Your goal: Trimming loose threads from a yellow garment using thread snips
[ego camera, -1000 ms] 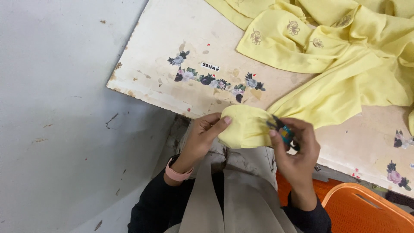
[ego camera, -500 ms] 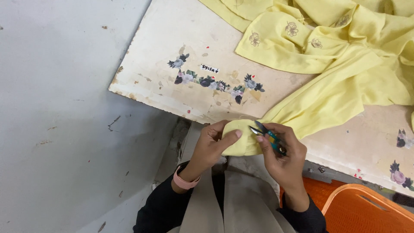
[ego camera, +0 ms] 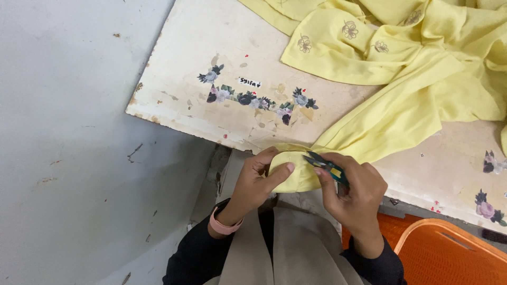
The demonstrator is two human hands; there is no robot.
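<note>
We see the left hand (ego camera: 257, 182) pinching a folded edge of the yellow fabric (ego camera: 401, 113) at the near table (ego camera: 179, 68) edge; the right hand (ego camera: 355, 192) is clamped on small thread snips (ego camera: 324, 164); versus a second ago the snips' blades now lie on the fold, hands closer together; trimming looks underway; orange basket (ego camera: 449, 253) sits at lower right, untouched.

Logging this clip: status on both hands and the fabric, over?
Left hand pinching yellow fabric fold at table edge. Right hand gripping small thread snips, tips on the fold. Nothing blocking; orange basket off to the right.
</note>
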